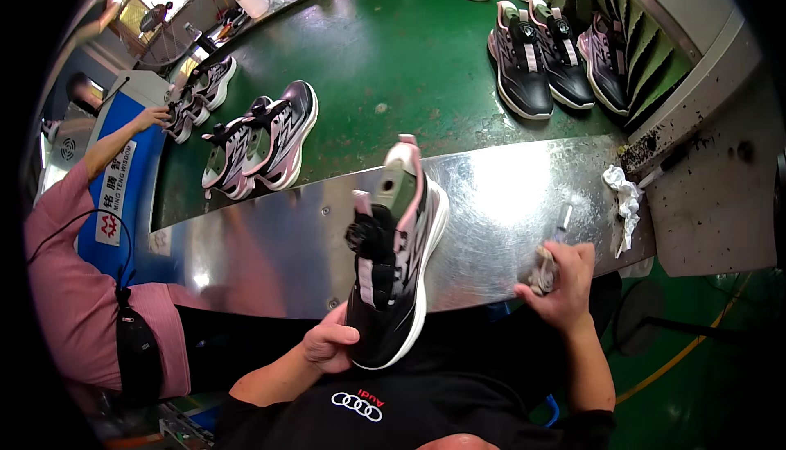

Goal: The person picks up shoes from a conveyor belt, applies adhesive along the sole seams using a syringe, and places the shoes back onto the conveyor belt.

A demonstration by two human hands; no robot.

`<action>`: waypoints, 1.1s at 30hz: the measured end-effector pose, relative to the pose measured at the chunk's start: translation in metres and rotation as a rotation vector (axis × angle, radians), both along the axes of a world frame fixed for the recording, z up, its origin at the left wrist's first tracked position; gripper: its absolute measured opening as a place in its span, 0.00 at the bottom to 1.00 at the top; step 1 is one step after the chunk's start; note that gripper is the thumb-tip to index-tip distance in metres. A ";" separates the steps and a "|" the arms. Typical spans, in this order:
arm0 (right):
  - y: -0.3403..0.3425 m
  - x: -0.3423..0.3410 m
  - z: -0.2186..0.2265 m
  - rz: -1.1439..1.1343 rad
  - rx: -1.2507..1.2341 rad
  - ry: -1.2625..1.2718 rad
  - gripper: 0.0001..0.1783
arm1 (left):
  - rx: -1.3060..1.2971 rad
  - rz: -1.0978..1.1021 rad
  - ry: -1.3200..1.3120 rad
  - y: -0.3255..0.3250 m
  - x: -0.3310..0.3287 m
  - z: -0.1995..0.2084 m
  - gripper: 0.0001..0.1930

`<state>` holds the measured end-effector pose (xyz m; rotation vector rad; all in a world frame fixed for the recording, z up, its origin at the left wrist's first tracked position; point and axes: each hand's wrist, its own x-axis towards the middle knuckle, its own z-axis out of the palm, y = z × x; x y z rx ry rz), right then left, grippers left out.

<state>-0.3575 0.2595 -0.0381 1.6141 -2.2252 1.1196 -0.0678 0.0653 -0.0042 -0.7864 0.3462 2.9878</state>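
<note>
My left hand [329,342] grips a black, pink and white sneaker [391,274] by its toe end. The shoe is held up near my body, its heel pointing away and its white sole to the right. A dark round dial and a pale strap show on its tongue. To the right, over the metal ledge [479,229], my right hand [565,282] is closed on a small slim tool [564,219] with a pale tip. Something beige and crumpled shows at those fingers; its kind is unclear. My right hand and the shoe are apart.
A green conveyor belt [372,57] runs beyond the ledge. Sneakers stand on it: a pair [274,139] at left, several [524,65] at right beside a green flap curtain [655,61]. Crumpled white tissue [624,204] lies at the ledge's right end. A co-worker's hand [151,117] touches shoes at far left.
</note>
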 end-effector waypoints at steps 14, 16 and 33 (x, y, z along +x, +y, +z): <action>-0.021 0.000 -0.009 -0.107 0.018 -0.180 0.35 | -0.610 -0.045 0.009 -0.087 -0.196 -0.023 0.20; -0.016 -0.003 -0.005 -0.115 0.002 -0.159 0.35 | -0.711 -0.026 0.048 -0.088 -0.170 -0.023 0.17; -0.016 -0.006 -0.006 -0.074 -0.062 -0.078 0.35 | -1.551 0.627 -0.474 -0.244 -0.041 -0.038 0.30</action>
